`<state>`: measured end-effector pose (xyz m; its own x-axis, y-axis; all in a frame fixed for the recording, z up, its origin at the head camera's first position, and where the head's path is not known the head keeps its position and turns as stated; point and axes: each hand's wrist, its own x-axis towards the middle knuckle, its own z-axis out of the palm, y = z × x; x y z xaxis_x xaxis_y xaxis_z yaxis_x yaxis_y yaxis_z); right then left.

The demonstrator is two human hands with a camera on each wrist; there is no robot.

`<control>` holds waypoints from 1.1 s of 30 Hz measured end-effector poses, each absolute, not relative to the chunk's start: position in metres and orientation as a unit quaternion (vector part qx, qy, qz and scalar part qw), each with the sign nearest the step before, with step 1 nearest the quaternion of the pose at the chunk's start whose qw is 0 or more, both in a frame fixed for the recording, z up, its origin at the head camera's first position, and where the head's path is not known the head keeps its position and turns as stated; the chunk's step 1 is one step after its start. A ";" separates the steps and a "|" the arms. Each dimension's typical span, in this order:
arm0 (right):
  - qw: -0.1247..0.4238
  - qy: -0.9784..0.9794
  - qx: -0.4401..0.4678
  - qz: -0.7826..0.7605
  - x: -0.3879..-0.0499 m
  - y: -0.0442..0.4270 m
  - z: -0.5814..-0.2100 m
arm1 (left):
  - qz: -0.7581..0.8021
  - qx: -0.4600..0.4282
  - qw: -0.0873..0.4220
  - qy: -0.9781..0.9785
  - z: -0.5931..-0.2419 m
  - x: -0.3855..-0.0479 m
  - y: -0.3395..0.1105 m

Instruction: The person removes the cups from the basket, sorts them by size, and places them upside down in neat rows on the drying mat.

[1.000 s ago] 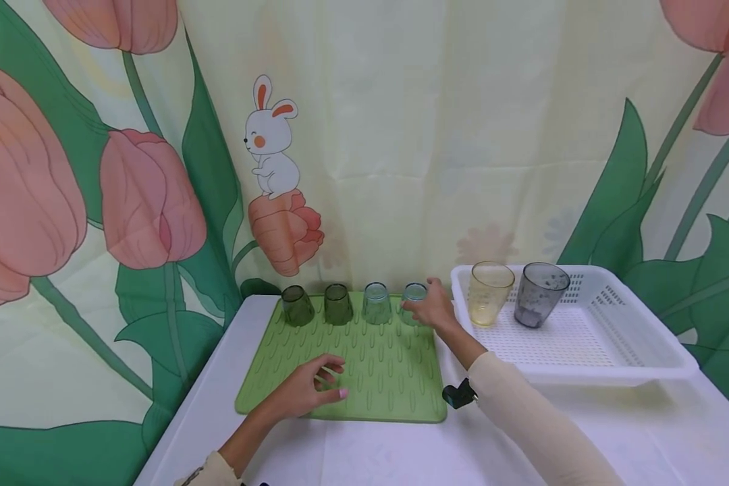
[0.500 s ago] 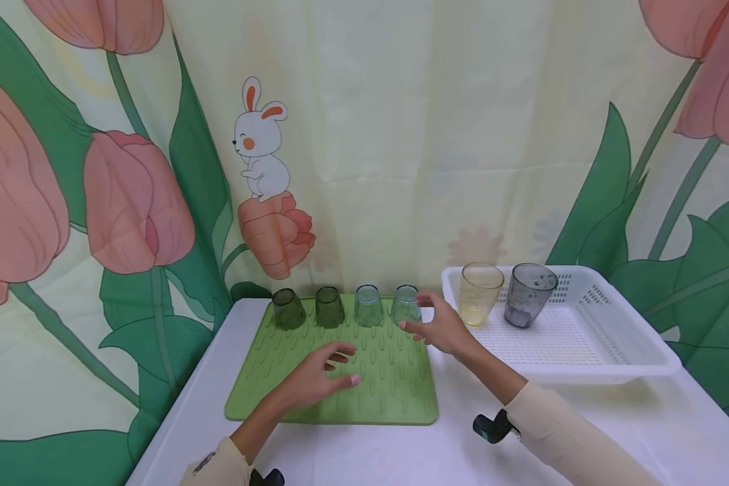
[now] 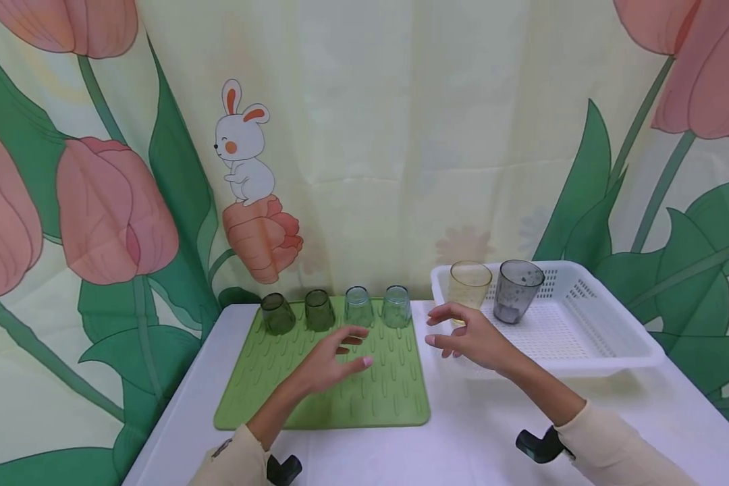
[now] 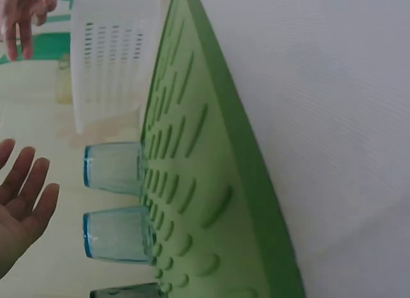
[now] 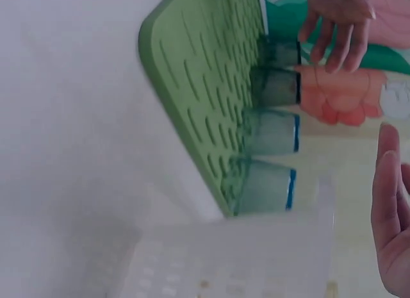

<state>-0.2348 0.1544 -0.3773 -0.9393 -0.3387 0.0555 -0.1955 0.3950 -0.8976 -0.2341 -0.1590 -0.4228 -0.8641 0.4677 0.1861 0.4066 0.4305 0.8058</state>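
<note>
My left hand [image 3: 331, 361] and right hand [image 3: 475, 341]: both empty, fingers loosely bent
Left's over the green mat [image 3: 389, 398], lower center of the frame; right's in front of the white basket [image 3: 565, 327], partly blocking the yellow tumbler [image 3: 470, 287] in there, gray tumbler [image 3: 516, 290] next to it. Got two dark glasses [image 3: 320, 312] and two pale blue glasses [image 3: 397, 308] lined up along the mat's back edge, center-left.

A pale curtain [image 3: 364, 135] printed with pink tulips [image 3: 118, 209] and a white rabbit [image 3: 248, 152] hangs behind a white-covered table [image 3: 474, 432].
</note>
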 end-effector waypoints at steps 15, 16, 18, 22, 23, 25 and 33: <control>-0.027 0.872 -0.086 -0.481 -0.257 0.235 -0.366 | 0.479 0.287 0.036 0.829 -0.408 -0.257 -0.126; -0.035 0.874 -0.076 -0.479 -0.260 0.240 -0.366 | 0.482 0.291 0.038 0.825 -0.408 -0.257 -0.124; -0.055 0.877 -0.058 -0.474 -0.266 0.250 -0.366 | 0.486 0.297 0.044 0.821 -0.407 -0.259 -0.119; -0.094 0.882 -0.019 -0.461 -0.278 0.269 -0.365 | 0.488 0.305 0.046 0.817 -0.406 -0.261 -0.110; -0.099 0.884 -0.007 -0.457 -0.281 0.273 -0.365 | 0.488 0.305 0.047 0.816 -0.406 -0.261 -0.108; -0.102 0.888 0.017 -0.447 -0.287 0.280 -0.365 | 0.488 0.306 0.048 0.816 -0.405 -0.263 -0.103; -0.045 0.902 0.055 -0.426 -0.305 0.304 -0.365 | 0.489 0.314 0.054 0.812 -0.403 -0.268 -0.089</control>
